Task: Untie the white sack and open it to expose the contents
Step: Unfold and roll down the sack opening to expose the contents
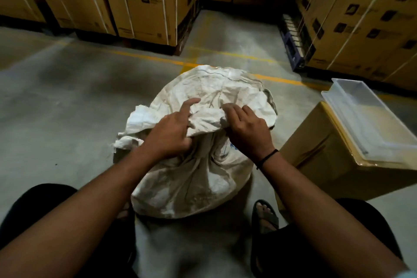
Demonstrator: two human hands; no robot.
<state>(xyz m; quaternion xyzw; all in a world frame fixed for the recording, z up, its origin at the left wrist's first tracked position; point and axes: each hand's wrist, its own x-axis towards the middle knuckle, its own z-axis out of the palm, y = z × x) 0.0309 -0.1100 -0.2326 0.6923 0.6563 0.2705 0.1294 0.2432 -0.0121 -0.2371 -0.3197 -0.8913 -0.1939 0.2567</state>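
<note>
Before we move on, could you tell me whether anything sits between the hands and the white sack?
Nothing visible does. The left hand and the right hand already rest on the sack, gripping its bunched top; its contents are not exposed.

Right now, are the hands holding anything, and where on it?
Both hands grip the white sack at its bunched neck: left hand on the left of the gather, right hand on the right. No contents show.
</note>
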